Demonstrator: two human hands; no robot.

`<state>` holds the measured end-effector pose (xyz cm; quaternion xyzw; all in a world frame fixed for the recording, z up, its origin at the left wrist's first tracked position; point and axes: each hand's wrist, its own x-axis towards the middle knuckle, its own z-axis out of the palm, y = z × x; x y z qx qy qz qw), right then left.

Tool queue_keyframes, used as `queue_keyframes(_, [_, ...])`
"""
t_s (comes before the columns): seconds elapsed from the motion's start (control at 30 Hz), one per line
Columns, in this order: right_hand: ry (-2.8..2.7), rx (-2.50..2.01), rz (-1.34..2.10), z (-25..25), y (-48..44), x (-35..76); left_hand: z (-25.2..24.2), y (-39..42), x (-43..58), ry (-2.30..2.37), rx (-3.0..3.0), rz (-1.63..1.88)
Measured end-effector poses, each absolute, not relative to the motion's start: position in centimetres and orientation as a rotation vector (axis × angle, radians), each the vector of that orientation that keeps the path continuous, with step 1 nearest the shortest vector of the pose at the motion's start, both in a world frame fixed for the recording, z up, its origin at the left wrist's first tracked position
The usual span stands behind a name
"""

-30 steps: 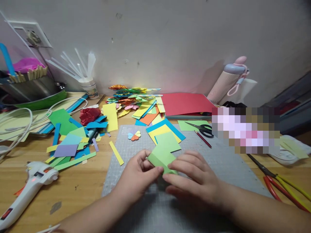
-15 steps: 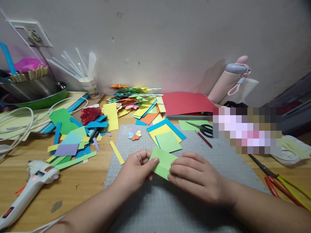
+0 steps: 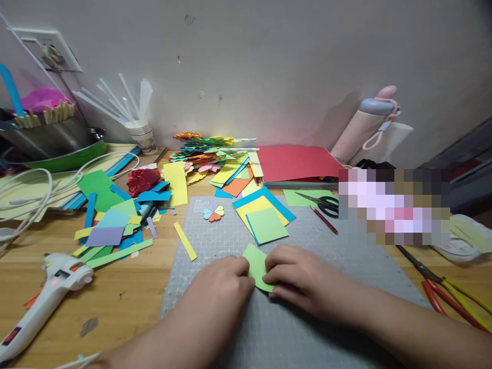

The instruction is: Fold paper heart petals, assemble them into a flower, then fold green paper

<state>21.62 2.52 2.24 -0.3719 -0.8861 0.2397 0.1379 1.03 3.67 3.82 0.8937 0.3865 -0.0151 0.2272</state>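
Observation:
A small light green paper (image 3: 257,267) is between my two hands, low over the grey cutting mat (image 3: 315,328). My left hand (image 3: 226,282) has its fingers closed on the paper's left edge. From the right, my right hand (image 3: 294,277) grips the other side, fingers bent together over it. Just beyond lie a light green square (image 3: 268,225) and yellow and blue sheets (image 3: 282,205). A multicoloured paper flower (image 3: 213,212) rests on the mat to the left, near a yellow strip (image 3: 185,241).
A glue gun (image 3: 57,287) and paper scraps (image 3: 105,236) lie left. Black scissors (image 3: 326,205), a pencil (image 3: 324,219) and red-and-yellow-handled pliers (image 3: 434,282) are right. A red sheet (image 3: 295,163) and pink bottle (image 3: 361,123) stand behind.
Both hands have turned and closed in around the green paper, which now sits slightly lower and shows less of its surface. My left thumb is no longer visible on top.

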Motion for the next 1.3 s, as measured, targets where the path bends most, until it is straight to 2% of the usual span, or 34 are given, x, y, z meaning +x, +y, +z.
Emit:
queue_keyframes(0.23, [-2.249,-1.385,0.907,2.2,2.9,20.7,3.4,2.8,0.2,0.914,2.763,-0.056])
queue_keyframes(0.8, [-2.262,-1.501,0.773,1.7,3.3,19.9,3.8,1.3,0.4,0.880,2.828,-0.332])
queue_keyframes(1.3, [-2.307,-1.514,0.736,1.3,3.4,19.8,2.6,1.0,0.1,0.876,3.025,-0.085])
